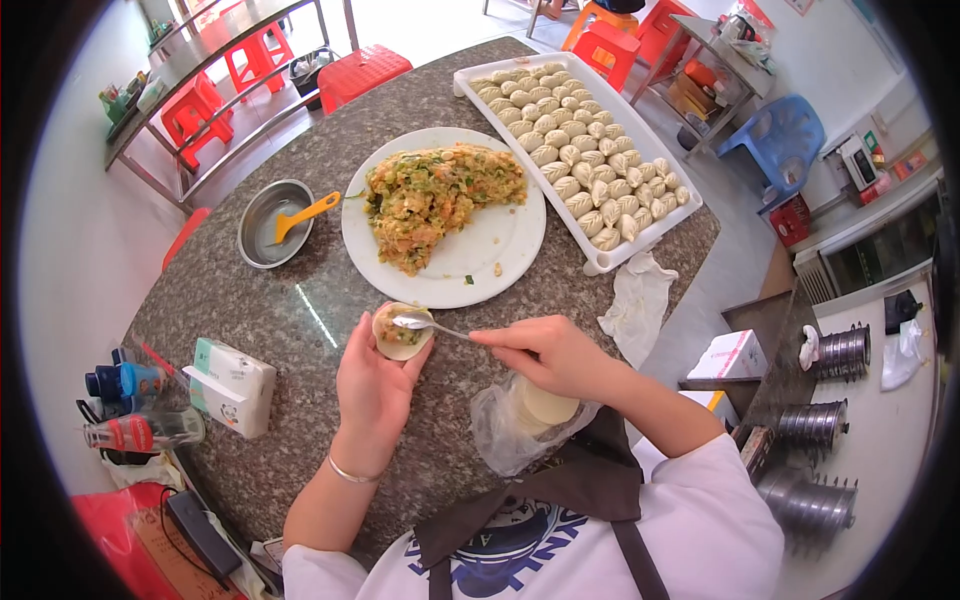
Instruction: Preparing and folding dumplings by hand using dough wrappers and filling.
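My left hand (379, 382) holds a round dough wrapper (401, 352) in its fingers, with chopped filling on it. In my right hand (544, 352) is a metal spoon (442, 327), its bowl resting on the filling. A white plate (480, 277) with a large mound of chopped vegetable filling (427, 202) lies just beyond my hands. Below my right hand, a stack of round wrappers (547, 405) sits in a clear plastic bag (499, 427). Rows of pleated dumplings (577, 150) fill a white plastic tray (656, 238) at the upper right.
A steel bowl (259, 225) with a yellow-handled scraper (307, 216) stands left of the plate. A tissue pack (236, 386) and a glass bottle (180, 427) are at the left. A crumpled white cloth (637, 300) lies at the stone table's (300, 352) right edge.
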A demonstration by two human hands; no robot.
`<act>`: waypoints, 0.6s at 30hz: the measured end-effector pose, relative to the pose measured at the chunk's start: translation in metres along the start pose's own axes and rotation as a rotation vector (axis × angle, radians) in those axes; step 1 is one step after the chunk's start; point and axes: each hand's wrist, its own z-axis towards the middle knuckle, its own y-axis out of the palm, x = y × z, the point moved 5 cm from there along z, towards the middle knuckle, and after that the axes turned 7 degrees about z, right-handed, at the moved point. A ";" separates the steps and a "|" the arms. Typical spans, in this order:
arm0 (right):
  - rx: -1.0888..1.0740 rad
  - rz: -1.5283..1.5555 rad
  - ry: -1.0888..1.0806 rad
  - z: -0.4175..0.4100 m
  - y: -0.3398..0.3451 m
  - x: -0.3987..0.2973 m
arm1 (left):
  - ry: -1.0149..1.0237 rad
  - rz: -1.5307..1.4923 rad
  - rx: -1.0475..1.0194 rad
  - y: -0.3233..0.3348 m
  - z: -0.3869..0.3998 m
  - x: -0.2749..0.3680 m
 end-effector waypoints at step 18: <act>0.213 -0.202 0.041 0.007 -0.032 0.007 | 0.359 0.404 -0.170 0.019 0.007 0.024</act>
